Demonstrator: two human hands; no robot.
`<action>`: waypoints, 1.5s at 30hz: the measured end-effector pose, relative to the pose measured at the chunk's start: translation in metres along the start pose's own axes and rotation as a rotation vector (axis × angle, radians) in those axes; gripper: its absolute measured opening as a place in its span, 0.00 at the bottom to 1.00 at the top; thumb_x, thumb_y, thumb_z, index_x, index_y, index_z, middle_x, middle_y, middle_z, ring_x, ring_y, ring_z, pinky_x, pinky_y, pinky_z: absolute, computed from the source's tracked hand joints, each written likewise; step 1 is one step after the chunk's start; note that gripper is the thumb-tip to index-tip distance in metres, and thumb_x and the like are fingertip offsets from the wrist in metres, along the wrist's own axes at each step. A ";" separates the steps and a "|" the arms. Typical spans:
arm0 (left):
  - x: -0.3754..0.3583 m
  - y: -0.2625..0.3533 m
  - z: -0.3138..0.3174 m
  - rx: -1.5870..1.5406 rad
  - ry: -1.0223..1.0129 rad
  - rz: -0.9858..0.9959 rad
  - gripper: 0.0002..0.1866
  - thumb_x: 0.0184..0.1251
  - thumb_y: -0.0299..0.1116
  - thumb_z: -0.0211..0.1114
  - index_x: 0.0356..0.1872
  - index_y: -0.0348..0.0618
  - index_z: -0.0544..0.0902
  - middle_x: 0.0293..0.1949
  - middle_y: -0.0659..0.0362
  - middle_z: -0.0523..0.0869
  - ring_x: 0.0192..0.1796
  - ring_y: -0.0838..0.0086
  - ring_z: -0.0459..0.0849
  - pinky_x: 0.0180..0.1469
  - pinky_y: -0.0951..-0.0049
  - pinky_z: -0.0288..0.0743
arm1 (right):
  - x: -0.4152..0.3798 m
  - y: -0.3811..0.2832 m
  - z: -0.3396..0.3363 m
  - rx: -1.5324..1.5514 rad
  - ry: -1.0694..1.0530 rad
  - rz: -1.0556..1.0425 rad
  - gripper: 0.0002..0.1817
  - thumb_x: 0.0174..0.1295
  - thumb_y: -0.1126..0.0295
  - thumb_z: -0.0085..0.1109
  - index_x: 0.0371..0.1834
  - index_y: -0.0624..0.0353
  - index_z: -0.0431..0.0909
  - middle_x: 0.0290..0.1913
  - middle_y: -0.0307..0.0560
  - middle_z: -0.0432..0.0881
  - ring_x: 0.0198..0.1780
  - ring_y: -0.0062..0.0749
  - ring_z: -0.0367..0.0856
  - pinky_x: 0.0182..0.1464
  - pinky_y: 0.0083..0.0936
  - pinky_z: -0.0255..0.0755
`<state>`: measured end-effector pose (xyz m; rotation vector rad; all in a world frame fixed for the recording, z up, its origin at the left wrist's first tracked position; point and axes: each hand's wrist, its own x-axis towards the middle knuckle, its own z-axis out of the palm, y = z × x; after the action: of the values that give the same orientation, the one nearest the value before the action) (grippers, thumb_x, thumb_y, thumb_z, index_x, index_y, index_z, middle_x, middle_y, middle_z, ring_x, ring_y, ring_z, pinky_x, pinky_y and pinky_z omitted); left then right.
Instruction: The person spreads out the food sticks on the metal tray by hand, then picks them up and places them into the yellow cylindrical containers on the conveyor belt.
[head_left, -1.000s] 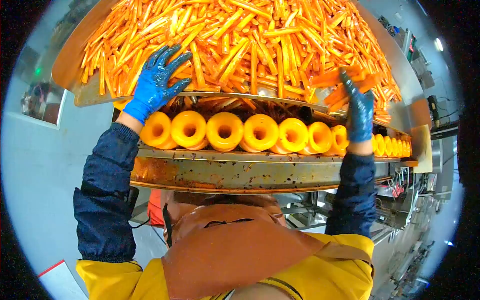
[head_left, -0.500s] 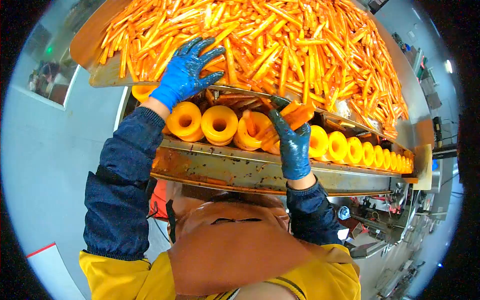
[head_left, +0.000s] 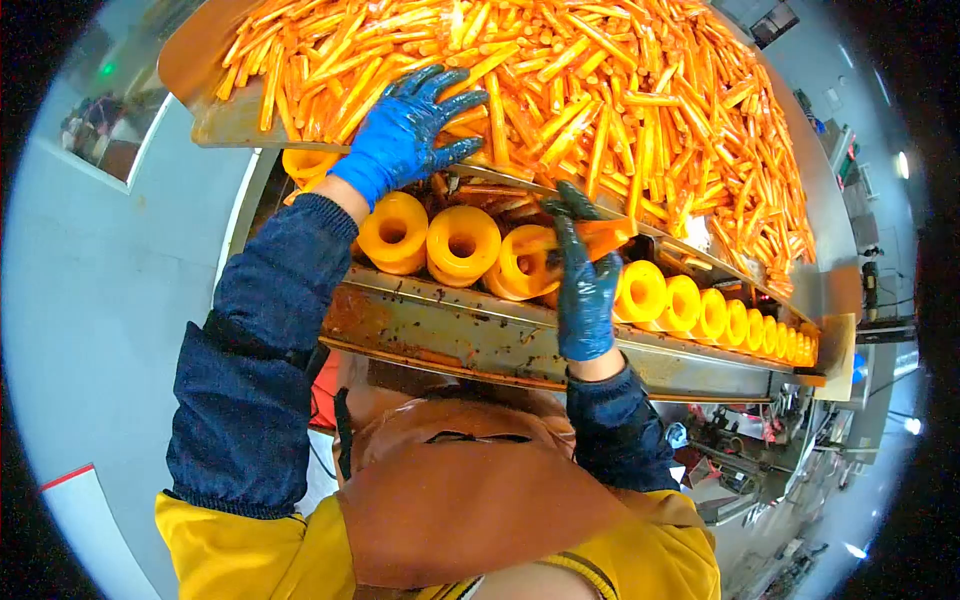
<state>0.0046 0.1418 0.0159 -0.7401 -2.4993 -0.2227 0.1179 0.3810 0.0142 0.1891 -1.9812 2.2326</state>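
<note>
Orange sticks (head_left: pixel 600 110), glossy and piled thick, cover a metal tray above a row of yellow ring-shaped cups (head_left: pixel 463 246). My left hand (head_left: pixel 410 135), in a blue glove wet at the fingers, lies with fingers spread over the near left edge of the pile. My right hand (head_left: pixel 583 275), in a darkened blue glove, is over the row of cups, with its fingers round a few flat orange pieces (head_left: pixel 605 238). The cup just left of my right hand is partly covered by a blurred piece.
A metal rail (head_left: pixel 450 325) with dark specks runs along the near side of the cups. The tray's raised metal wall (head_left: pixel 835 240) bounds the pile on the right. Machinery parts (head_left: pixel 750 450) stand at the lower right.
The view has shifted, so the cups at left appear further right. My right hand still holds orange pieces, and the stick that stood in the cup beside it no longer shows there.
</note>
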 end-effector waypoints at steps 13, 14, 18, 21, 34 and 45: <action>-0.017 -0.014 -0.015 -0.050 0.371 -0.124 0.26 0.58 0.43 0.67 0.59 0.52 0.77 0.59 0.54 0.76 0.60 0.56 0.73 0.66 0.58 0.63 | 0.007 -0.004 0.004 -0.646 -0.125 -0.102 0.13 0.70 0.65 0.51 0.46 0.60 0.81 0.29 0.41 0.83 0.28 0.20 0.78 0.30 0.21 0.70; -0.023 -0.019 -0.015 0.056 0.449 -0.238 0.27 0.57 0.43 0.68 0.59 0.52 0.77 0.59 0.54 0.76 0.60 0.56 0.73 0.66 0.58 0.62 | 0.007 -0.006 0.010 -0.645 -0.124 -0.101 0.13 0.70 0.65 0.51 0.46 0.60 0.81 0.29 0.41 0.83 0.28 0.20 0.78 0.30 0.21 0.70; -0.032 -0.035 -0.010 0.099 0.065 -0.530 0.41 0.53 0.69 0.58 0.68 0.62 0.67 0.68 0.51 0.66 0.69 0.47 0.60 0.70 0.47 0.51 | 0.013 0.016 0.042 -0.482 -0.216 -0.117 0.13 0.61 0.65 0.63 0.44 0.60 0.81 0.36 0.52 0.84 0.38 0.39 0.83 0.43 0.28 0.76; -0.031 -0.033 -0.013 0.072 -0.077 -0.448 0.48 0.48 0.75 0.58 0.70 0.62 0.63 0.70 0.48 0.60 0.71 0.45 0.57 0.71 0.46 0.50 | 0.017 0.005 0.037 -0.721 -0.358 -0.252 0.14 0.57 0.65 0.67 0.45 0.58 0.82 0.40 0.52 0.84 0.40 0.41 0.83 0.43 0.29 0.76; -0.021 -0.031 -0.003 0.059 -0.003 -0.429 0.40 0.56 0.66 0.58 0.68 0.61 0.65 0.67 0.48 0.65 0.65 0.49 0.68 0.66 0.53 0.63 | 0.136 -0.042 -0.010 -1.321 -0.413 -0.867 0.12 0.52 0.70 0.61 0.41 0.53 0.80 0.44 0.51 0.79 0.45 0.47 0.79 0.45 0.38 0.75; -0.021 -0.029 -0.005 0.038 0.030 -0.409 0.38 0.57 0.63 0.60 0.68 0.60 0.66 0.66 0.47 0.67 0.67 0.50 0.65 0.68 0.54 0.61 | 0.016 -0.003 0.023 -0.452 -0.202 0.249 0.07 0.60 0.75 0.63 0.41 0.61 0.83 0.38 0.42 0.84 0.37 0.22 0.79 0.41 0.22 0.74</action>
<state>0.0063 0.1065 0.0090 -0.2006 -2.5953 -0.3247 0.1026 0.3591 0.0229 0.1216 -2.6884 1.8814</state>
